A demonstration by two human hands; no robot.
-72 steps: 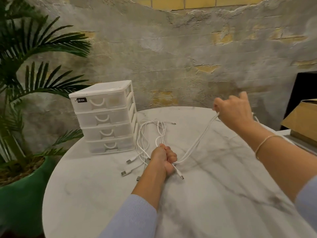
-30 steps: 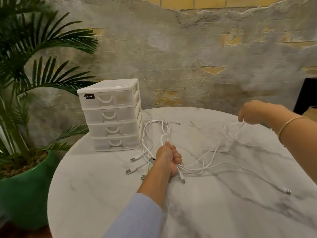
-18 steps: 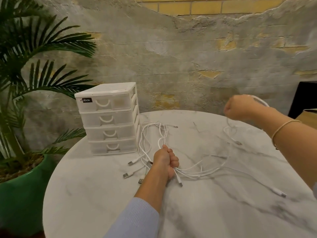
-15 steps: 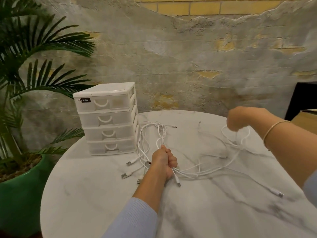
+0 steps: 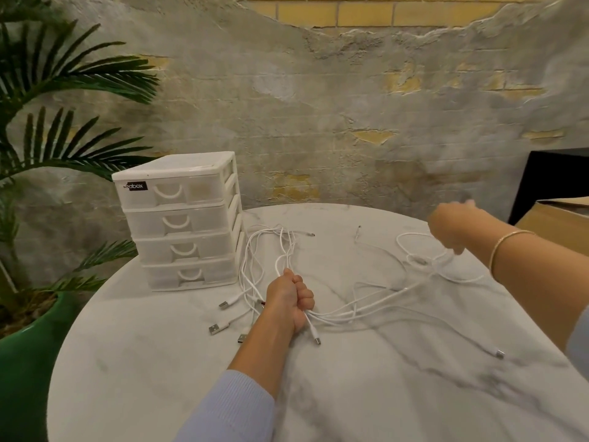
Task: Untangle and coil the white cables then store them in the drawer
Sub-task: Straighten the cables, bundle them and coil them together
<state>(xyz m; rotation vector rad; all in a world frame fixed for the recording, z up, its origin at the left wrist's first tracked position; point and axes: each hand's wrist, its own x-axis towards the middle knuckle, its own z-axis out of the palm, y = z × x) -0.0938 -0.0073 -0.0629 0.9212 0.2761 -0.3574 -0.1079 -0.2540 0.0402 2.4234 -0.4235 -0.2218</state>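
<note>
White cables (image 5: 357,309) are spread in a tangle across the round marble table (image 5: 366,393). At the far left a palm plant (image 5: 63,90) in a green pot (image 5: 22,362) is cut off by the picture's edge. A white four-drawer unit (image 5: 181,221) is set on the table's left rear, every drawer shut; its label is blurred. Loops of cable are laid just beside it, and several plugs are fanned out in front. The left hand (image 5: 291,298) is clenched in a fist around a bunch of strands near the table's middle. The right hand (image 5: 452,224) is raised further right and blurred by motion; one loop is seen at its lowered fingers, but whether it is pinched cannot be told. A cardboard box (image 5: 561,224) is clipped at the right edge.
</note>
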